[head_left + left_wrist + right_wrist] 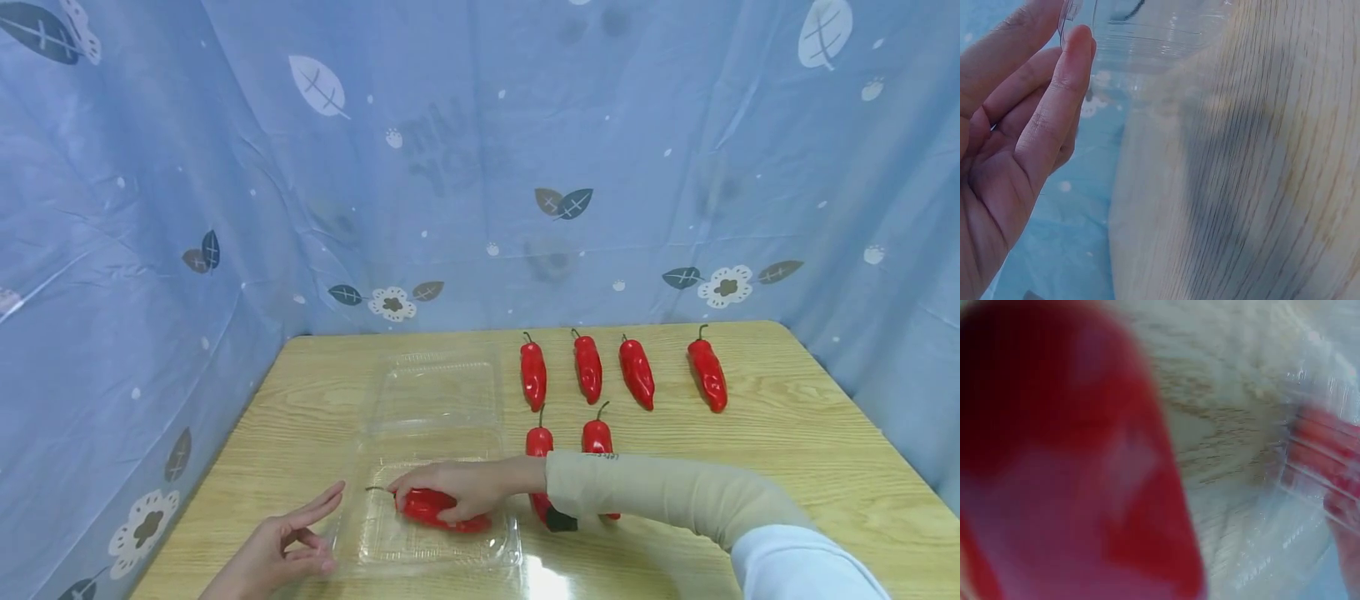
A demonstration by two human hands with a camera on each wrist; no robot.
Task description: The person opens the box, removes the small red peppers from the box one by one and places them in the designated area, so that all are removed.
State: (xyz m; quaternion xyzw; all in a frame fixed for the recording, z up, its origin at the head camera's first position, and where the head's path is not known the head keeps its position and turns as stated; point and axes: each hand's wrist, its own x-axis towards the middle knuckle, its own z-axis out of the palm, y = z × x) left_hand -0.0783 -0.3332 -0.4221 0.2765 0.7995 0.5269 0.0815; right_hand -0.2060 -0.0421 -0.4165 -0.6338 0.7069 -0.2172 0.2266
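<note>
My right hand (453, 487) grips a red pepper (427, 507) with a thin dark stem, fingers over its top. The pepper lies sideways over the bottom half of a clear plastic clamshell box (375, 546), stem to the left. A blurred red surface (1079, 462) fills the left of the right wrist view. My left hand (281, 546) is beside the box's left edge with two fingers extended. In the left wrist view, a fingertip (1079, 40) of that hand is right at the clear plastic edge.
The box's lid (438, 396) lies open behind its base. Several red peppers stand in a row at the back right, including the rightmost pepper (707, 373). Two more, including one nearer pepper (597, 435), are partly hidden under my right forearm. A blue patterned curtain (480, 167) surrounds the wooden table (787, 467).
</note>
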